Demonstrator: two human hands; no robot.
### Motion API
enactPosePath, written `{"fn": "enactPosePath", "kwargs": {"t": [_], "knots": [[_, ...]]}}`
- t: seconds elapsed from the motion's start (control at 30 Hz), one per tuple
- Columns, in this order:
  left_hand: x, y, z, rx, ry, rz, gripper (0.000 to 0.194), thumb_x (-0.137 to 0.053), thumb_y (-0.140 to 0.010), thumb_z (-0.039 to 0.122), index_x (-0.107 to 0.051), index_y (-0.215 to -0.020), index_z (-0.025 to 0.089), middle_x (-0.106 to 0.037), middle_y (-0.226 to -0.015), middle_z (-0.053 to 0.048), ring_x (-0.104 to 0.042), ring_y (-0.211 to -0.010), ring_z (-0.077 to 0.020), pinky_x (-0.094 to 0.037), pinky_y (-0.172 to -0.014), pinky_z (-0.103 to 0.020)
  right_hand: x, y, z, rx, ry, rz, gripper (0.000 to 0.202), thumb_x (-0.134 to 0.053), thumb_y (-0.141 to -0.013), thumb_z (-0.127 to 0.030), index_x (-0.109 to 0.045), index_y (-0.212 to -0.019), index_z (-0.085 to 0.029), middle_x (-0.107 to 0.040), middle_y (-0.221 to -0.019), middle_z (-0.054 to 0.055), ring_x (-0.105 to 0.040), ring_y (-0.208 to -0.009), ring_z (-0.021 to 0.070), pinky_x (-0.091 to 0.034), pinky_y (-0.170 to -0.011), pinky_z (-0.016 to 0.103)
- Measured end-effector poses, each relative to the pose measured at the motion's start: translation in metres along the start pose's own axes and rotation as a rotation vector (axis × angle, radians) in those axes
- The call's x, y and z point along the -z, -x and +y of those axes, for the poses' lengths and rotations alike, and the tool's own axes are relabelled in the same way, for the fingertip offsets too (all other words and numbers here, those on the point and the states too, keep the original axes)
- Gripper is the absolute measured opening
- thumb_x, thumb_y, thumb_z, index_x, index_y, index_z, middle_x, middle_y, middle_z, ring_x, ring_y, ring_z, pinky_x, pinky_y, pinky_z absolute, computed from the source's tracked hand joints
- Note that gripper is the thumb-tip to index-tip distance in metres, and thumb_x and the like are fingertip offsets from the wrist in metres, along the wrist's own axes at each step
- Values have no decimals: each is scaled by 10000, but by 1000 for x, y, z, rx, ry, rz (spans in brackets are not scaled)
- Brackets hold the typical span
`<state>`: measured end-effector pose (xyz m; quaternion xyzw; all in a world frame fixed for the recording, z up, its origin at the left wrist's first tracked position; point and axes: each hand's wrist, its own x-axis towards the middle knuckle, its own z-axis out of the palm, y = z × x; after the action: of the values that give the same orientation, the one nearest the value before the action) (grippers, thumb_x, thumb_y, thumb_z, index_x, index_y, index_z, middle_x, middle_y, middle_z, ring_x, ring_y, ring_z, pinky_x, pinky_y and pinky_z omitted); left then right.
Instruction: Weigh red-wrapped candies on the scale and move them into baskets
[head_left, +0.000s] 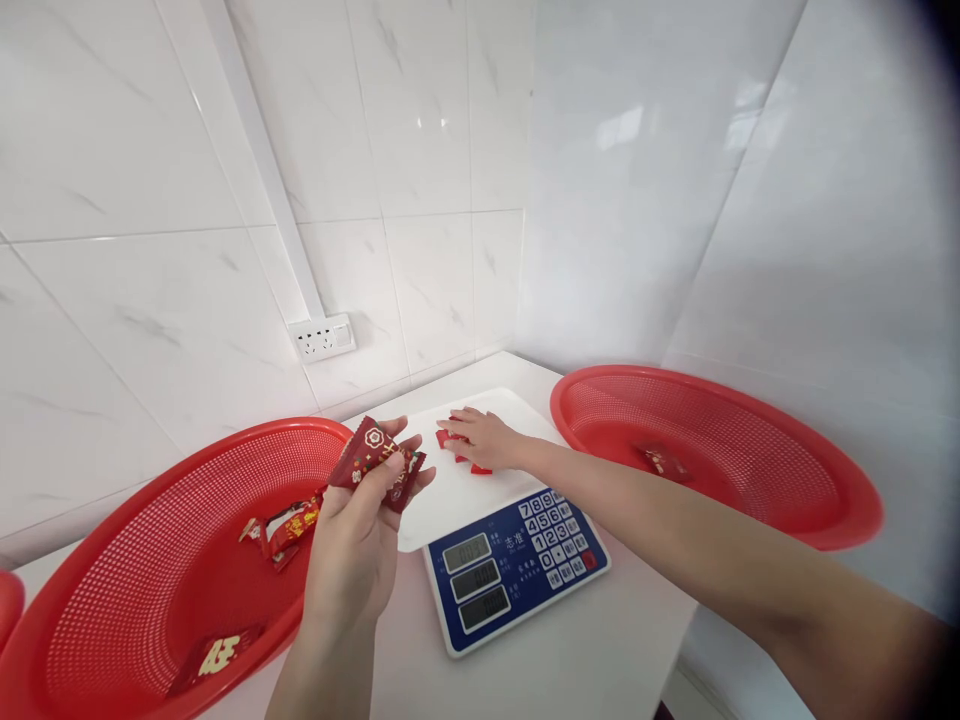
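Dark red printed packets are held in my left hand, pinned under the thumb, above the left edge of the scale's white tray. My right hand lies over small red packets on that tray, its fingers spread on top of them; whether it grips any is hidden. Below the tray, the blue panel of the scale shows three displays and a keypad.
A large red basket at the left holds several wrapped packets. Another red basket stands at the right with a dark red packet inside. Behind the white table are tiled walls and a socket.
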<state>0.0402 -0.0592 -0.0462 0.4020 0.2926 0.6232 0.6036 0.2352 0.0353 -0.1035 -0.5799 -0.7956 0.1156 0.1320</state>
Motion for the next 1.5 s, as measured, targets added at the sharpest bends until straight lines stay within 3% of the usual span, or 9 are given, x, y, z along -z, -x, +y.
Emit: {"fn": "enactPosePath", "kwargs": {"t": [0.43, 0.57, 0.7, 0.8, 0.9, 1.0, 1.07, 1.33, 1.5], "knots": [[0, 2, -4, 10, -28, -34, 184, -718, -721, 247, -701, -902, 224, -580, -1174, -33, -576, -1037, -214, -578, -726, -265, -10, 8, 2, 79, -14, 64, 458, -413, -896, -471, -540, -1263, -229, -429, -1414, 119, -248, -1351, 325, -229, -1044, 558], [-1, 0, -3, 4, -36, -30, 178, -713, -723, 249, -689, -896, 216, -603, -1130, -40, -597, -1003, -215, -579, -696, -265, 13, 13, -3, 87, -61, 152, 408, -372, -928, -425, -574, -1201, -200, -563, -1263, 113, -431, -1232, 248, -334, -1019, 453], [-2, 2, -4, -17, -63, -76, 214, -693, -720, 214, -641, -928, 207, -647, -1005, -40, -624, -920, -204, -571, -641, -262, 42, 59, -15, 36, -367, 366, 414, -341, -944, -427, -545, -1217, -194, -570, -1257, 88, -501, -1175, 206, -382, -1005, 389], [-5, 16, -4, 62, -205, -337, 202, -655, -738, 179, -590, -926, 215, -666, -877, -38, -638, -829, -203, -556, -597, -276, 43, 122, -28, 82, -624, 463, 423, -360, -927, -505, -529, -1241, -277, -585, -1231, 45, -514, -1173, 227, -415, -981, 403], [-18, 38, -6, 244, -556, -797, 205, -616, -768, 171, -597, -957, 249, -674, -828, -16, -636, -731, -186, -518, -599, -284, 18, 191, -34, 123, -712, 451, 482, -475, -843, -588, -498, -1278, -380, -568, -1247, 48, -559, -1107, 273, -464, -932, 417], [-36, 58, -17, 232, -811, -1176, 216, -578, -801, 172, -653, -982, 262, -691, -917, -12, -646, -806, -205, -491, -689, -294, -20, 244, -32, 83, -777, 327, 751, -683, -637, -616, -460, -1323, -407, -552, -1279, 77, -550, -1126, 342, -471, -942, 433], [-45, 68, -30, 238, -850, -1274, 230, -561, -825, 191, -664, -1024, 244, -689, -1015, -35, -642, -897, -232, -485, -754, -308, -42, 265, -28, -1, -914, 217, 775, -692, -675, -560, -370, -1371, -445, -517, -1340, 61, -536, -1163, 336, -495, -922, 426], [-20, 99, -68, 638, -783, -1064, 298, -652, -750, 247, -690, -1045, 217, -702, -895, -14, -632, -808, -196, -473, -670, -252, -71, 276, -20, -55, -1075, -169, 691, -659, -760, -467, -383, -1387, -383, -400, -1451, 61, -381, -1307, 308, -329, -1050, 492], [-8, 108, -78, 735, -562, -877, 296, -619, -763, 212, -684, -1051, 215, -703, -986, -18, -627, -944, -214, -472, -816, -300, -70, 261, -29, 93, -1043, -115, 487, -566, -860, -351, -459, -1332, -401, -401, -1453, 26, -381, -1315, 247, -332, -1062, 444]]}}
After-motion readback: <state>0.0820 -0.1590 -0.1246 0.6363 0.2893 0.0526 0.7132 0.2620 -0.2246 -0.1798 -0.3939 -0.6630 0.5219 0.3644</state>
